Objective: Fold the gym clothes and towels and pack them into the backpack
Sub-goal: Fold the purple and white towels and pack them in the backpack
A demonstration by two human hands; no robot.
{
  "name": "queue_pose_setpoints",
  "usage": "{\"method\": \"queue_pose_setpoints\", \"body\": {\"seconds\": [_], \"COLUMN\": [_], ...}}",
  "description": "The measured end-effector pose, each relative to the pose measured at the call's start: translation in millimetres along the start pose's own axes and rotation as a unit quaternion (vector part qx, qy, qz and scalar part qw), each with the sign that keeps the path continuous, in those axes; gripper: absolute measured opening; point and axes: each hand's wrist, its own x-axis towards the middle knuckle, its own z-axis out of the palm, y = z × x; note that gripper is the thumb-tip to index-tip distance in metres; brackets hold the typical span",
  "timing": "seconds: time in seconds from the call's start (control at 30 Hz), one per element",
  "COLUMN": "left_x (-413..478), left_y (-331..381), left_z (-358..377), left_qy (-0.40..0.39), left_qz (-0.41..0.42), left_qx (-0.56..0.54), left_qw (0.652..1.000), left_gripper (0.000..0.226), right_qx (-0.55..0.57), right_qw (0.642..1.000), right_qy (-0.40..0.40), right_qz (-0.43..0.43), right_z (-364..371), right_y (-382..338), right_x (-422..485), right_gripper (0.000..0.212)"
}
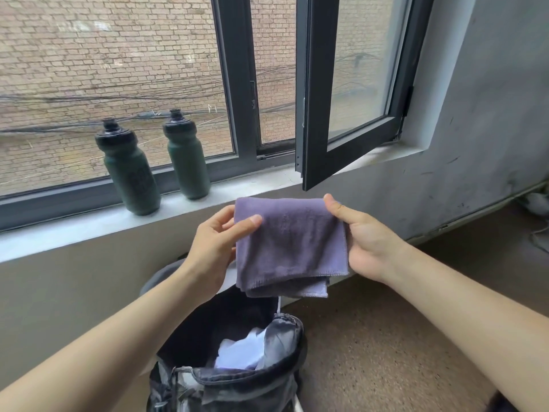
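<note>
A big window [118,69] fills the top of the view, and a brick wall shows through the glass. One window pane [350,84] on the right is swung open into the room. Under the window is a grey wall [475,144], and under that is a brown floor [386,337].

A long pale sill [89,230] runs along the bottom of the window. An open backpack [237,379], black and grey, stands on the floor near the wall below the sill. Its mouth is wide open and faces up.

A purple towel [291,242] is folded over and hangs in the air, right above the open backpack and not touching it. Two hands hold it up by its top corners. The left hand [214,239] pinches the left side, with the thumb on the front and the fingers [227,224] curled behind. The right hand [368,245] holds the right side, with the thumb on the top corner and its fingers hidden behind the towel.

Two dark green bottles stand on the sill near its left end, one bottle [127,171] on the left and the other bottle [185,156] just beside it. Both have black caps.

A white cloth [246,352] lies inside the backpack.
</note>
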Motion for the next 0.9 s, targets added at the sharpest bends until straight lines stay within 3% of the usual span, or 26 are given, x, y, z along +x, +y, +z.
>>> {"method": "queue_pose_setpoints", "body": {"seconds": [0.07,0.23,0.43,0.57,0.67,0.73,0.8,0.9], "left_x": [0.9,2.0,3.1,7.0,6.9,6.8,7.9,7.7], "left_y": [-2.3,-5.9,-6.9,-9.8,-7.9,-6.9,-7.0,-6.4], "left_z": [0.3,-0.3,-6.7,-14.5,-15.0,-15.9,-18.6,-21.7], "left_qy": [-0.007,-0.018,0.0,0.012,-0.027,-0.037,-0.038,-0.059], "left_qz": [-0.01,-0.028,-0.033,-0.042,-0.023,-0.013,-0.011,-0.007], "left_qx": [0.002,0.019,0.034,0.034,0.014,-0.008,-0.033,-0.028], "left_qw": [1.0,0.999,0.999,0.998,0.999,0.999,0.999,0.998], "left_gripper": [0.052,0.062,0.077,0.069,0.053,0.038,0.041,0.046], "right_qx": [0.014,-0.059,-0.163,-0.154,-0.085,-0.057,-0.078,-0.098], "right_qw": [0.999,0.996,0.983,0.983,0.993,0.998,0.993,0.989], "right_qy": [-0.04,-0.071,-0.051,-0.02,0.01,-0.036,-0.089,-0.113], "right_qz": [0.018,-0.017,-0.07,-0.095,-0.079,-0.02,0.028,-0.004], "right_z": [-1.4,-6.9,-11.5,-9.3,-5.6,-2.5,-1.8,-1.7], "right_y": [1.0,4.6,7.9,6.4,9.1,8.9,9.7,9.9], "right_x": [0.4,-1.3,-0.1,0.8,2.2,-2.1,-7.2,-8.1], "right_gripper": [0.044,0.036,0.053,0.06,0.053,0.04,0.041,0.031]}}
